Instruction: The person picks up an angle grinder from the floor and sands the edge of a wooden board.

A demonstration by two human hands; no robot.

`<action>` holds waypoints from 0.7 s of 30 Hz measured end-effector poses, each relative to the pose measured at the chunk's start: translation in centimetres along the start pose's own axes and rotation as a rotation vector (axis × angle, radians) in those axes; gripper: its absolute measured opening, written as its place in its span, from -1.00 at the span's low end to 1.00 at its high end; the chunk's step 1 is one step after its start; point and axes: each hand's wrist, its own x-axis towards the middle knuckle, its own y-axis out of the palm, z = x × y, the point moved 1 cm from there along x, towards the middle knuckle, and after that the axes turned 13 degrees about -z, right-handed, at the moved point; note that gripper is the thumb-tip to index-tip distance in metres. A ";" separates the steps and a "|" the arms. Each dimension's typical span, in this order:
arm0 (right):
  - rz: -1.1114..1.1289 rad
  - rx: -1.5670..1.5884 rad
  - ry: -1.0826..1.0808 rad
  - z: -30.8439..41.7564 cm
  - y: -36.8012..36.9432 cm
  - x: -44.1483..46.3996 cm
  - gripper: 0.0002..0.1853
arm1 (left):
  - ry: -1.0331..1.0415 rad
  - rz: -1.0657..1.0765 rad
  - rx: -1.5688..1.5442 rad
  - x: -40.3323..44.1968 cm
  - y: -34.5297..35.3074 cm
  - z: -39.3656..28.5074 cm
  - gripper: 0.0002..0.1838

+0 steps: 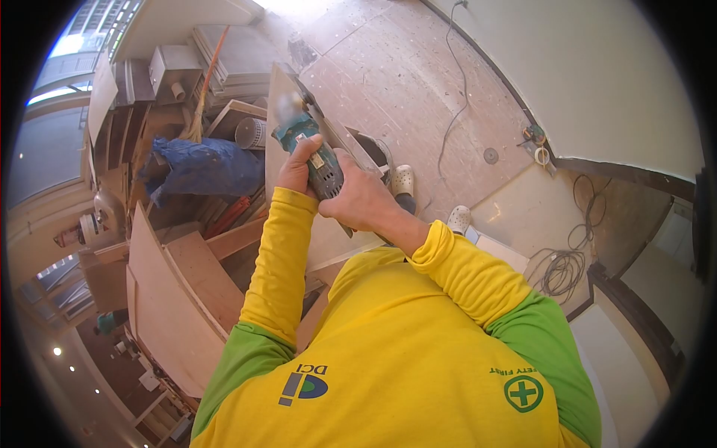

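A teal and black angle grinder (321, 166) is held in both hands, pointing away from my body. My left hand (297, 166) is closed on its side near the head, thumb on top. My right hand (364, 196) is wrapped around the rear body. The front end (290, 104) is blurred, so I cannot make out the disc or whether it touches anything. Under the tool lies a long light wooden panel (278, 160). Both yellow sleeves reach forward from my chest.
A blue plastic sheet (213, 166), a broom (208, 82) and stacked boards (239, 56) lie on the left. A tall wooden panel (160, 299) stands nearer. Coiled cable (564, 272) lies on the right floor, and another cord (452, 112) runs ahead. White clogs (403, 181) show beside the panel.
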 end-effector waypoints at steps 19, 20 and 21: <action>-0.002 -0.011 -0.012 -0.3 0.0 -0.5 0.04 | 0.022 -0.010 0.017 -0.7 0.2 0.3 -0.64; -0.002 -0.011 -0.012 -0.3 0.0 -0.5 0.04 | 0.023 -0.010 0.017 -0.6 0.1 0.3 -0.64; 0.000 -0.018 -0.007 -0.3 0.0 -0.5 0.04 | 0.019 -0.011 0.019 -0.6 0.1 0.3 -0.63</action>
